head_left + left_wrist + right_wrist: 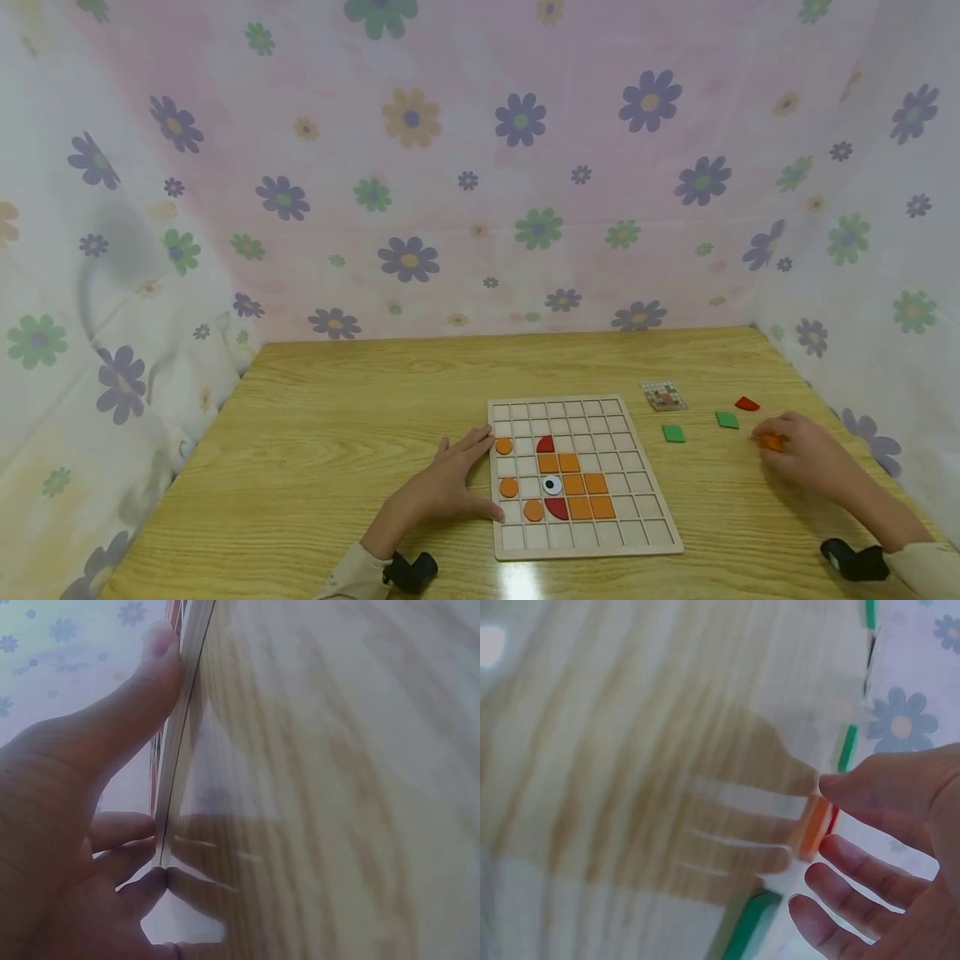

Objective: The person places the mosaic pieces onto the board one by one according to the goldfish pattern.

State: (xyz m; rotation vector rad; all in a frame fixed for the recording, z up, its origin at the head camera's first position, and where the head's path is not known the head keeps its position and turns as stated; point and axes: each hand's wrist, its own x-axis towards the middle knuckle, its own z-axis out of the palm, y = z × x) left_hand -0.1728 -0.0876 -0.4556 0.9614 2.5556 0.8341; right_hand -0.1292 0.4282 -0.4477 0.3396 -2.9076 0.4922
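Note:
A wooden grid board [585, 546] lies on the table with orange square tiles [573, 484], orange discs [508, 487], red quarter-round pieces [557, 507] and a white eye piece [552, 484] in its cells. My left hand [442, 483] rests along the board's left edge, fingers spread and thumb touching the frame [196, 637]. Right of the board, my right hand [806, 458] pinches an orange tile [814, 829] between thumb and index finger, low at the tabletop. The hand partly covers this tile, so its full outline is hidden.
Green tiles [673, 433] and a loose red quarter-round piece [747, 403] lie near the right hand. A small patterned card [663, 396] sits beyond the board's upper right corner. Another green piece [754, 922] shows in the right wrist view. Flowered cloth [450, 208] encloses the table [337, 400].

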